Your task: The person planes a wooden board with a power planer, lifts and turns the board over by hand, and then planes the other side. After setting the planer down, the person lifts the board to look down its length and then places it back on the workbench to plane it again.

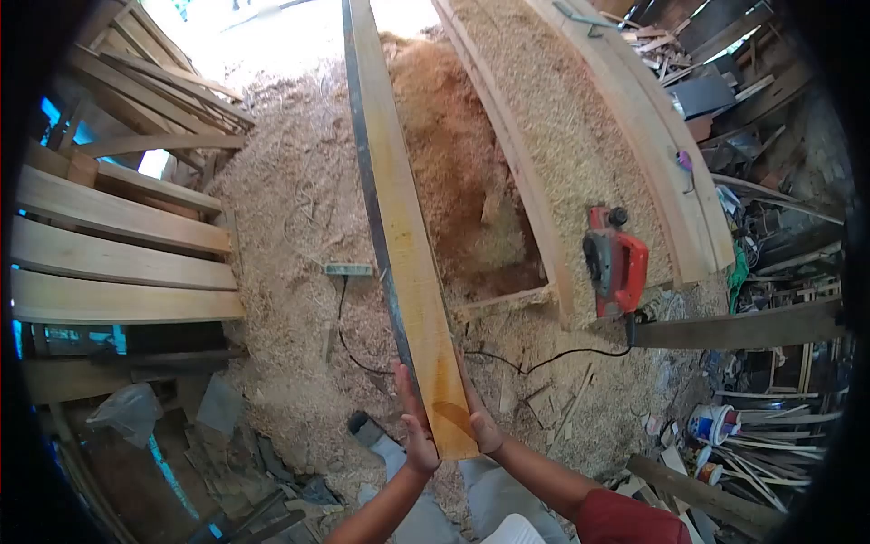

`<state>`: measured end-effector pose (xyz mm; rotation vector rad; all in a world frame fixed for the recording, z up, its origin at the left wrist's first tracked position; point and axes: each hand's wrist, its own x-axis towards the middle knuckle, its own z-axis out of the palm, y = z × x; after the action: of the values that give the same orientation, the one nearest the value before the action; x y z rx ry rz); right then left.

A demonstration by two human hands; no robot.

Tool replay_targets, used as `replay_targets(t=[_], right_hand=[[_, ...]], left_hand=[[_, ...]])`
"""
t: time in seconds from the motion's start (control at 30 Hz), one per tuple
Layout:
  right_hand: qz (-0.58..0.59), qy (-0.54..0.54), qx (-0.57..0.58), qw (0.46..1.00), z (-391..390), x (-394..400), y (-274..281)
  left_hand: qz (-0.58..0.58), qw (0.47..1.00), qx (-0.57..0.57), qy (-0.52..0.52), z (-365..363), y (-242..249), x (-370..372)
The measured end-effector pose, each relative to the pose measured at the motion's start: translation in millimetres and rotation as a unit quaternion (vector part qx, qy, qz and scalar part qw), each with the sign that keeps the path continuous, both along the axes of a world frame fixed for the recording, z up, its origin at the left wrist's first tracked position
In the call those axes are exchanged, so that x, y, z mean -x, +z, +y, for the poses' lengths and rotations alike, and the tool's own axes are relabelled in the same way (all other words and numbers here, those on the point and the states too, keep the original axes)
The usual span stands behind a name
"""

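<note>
A long wooden plank (403, 227) runs from my body away toward the bright far end, with a dark strip along its left edge. My left hand (416, 422) presses against the plank's left side near its close end, fingers stretched along it. On the opposite side, my right hand (480, 417) grips the same end, its fingers partly hidden by the wood. The plank is held between both hands. To the right, a red electric planer (618, 263) rests on the shavings-covered workbench (535, 195), its black cord (562, 355) trailing across the floor.
Wood shavings (281, 199) cover the floor. Several boards (127, 254) are stacked at left. Beyond the planer lies a wide board (634, 136) with a purple tool (683, 160). A white bucket (710, 423) and scrap wood (761, 453) stand at right. A power strip (348, 269) lies left of the plank.
</note>
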<state>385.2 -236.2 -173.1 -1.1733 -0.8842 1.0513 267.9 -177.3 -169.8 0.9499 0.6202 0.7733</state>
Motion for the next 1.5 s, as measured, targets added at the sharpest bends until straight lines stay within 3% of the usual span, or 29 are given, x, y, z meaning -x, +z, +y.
replay_targets(t=[0.13,0.2,0.33,0.63,0.73,0.77,0.83,0.87,0.93,1.0,1.07,1.1,1.17,1.3,1.37,1.4,1.5], right_hand=[[-0.064,-0.014,0.02,0.998,4.0,0.0,-43.6],[-0.072,-0.016,0.043,0.996,4.3,2.2,-67.6],[-0.094,-0.024,0.08,0.992,5.2,4.2,-95.7],[-0.163,-0.024,0.11,0.98,2.1,-8.4,-99.3],[-0.219,-0.02,0.13,0.967,-12.8,-30.1,-73.0],[-0.226,-0.031,0.13,0.965,-19.4,-46.7,-57.7],[-0.361,-0.088,0.139,0.918,-39.7,-86.5,-17.0],[-0.432,-0.137,0.16,0.877,-51.4,-108.0,12.8],[-0.443,-0.285,0.118,0.842,-70.4,-156.2,50.3],[-0.52,-0.412,0.107,0.741,-85.7,-211.4,70.1],[-0.575,-0.527,0.191,0.596,-79.0,-256.2,89.5],[-0.573,-0.528,0.183,0.6,-80.2,-279.2,85.4],[-0.37,-0.486,0.262,0.747,-84.2,-327.8,55.9],[-0.325,-0.423,0.306,0.788,-80.2,-385.1,24.3],[-0.078,-0.362,0.372,0.851,-73.9,-387.4,33.6],[-0.086,-0.351,0.358,0.861,-67.8,-382.6,43.4],[-0.263,-0.403,0.371,0.794,-74.0,-322.7,78.0]], left_hand=[[-0.006,1.0,0.013,-0.014,4.0,-30.3,-2.0],[0.024,0.997,-0.06,-0.033,6.2,-75.9,8.7],[0.043,0.994,-0.098,-0.001,8.2,-109.9,7.8],[0.053,0.993,-0.078,-0.066,14.1,-118.9,13.7],[0.248,0.935,-0.225,-0.114,24.7,-90.7,21.8],[0.238,0.936,-0.231,-0.12,23.5,-86.4,20.1],[0.283,0.938,-0.2,-0.027,18.3,-78.0,19.0],[0.279,0.938,-0.204,-0.029,14.1,-72.6,15.7],[0.409,0.881,-0.235,-0.044,6.1,-62.7,8.0],[0.42,0.872,-0.25,-0.035,0.5,-64.5,5.7],[0.43,0.863,-0.264,-0.019,-2.4,-63.7,2.6],[0.452,0.842,-0.293,-0.019,-2.8,-60.4,4.2],[0.473,0.818,-0.329,-0.003,-2.3,-56.9,4.2],[0.534,0.773,-0.343,-0.006,-3.3,-58.6,5.6],[0.559,0.753,-0.346,0.003,-3.2,-49.2,5.4],[0.59,0.741,-0.32,-0.025,-3.1,-43.0,5.0],[0.632,0.717,-0.291,-0.034,-7.2,-16.9,22.0]])
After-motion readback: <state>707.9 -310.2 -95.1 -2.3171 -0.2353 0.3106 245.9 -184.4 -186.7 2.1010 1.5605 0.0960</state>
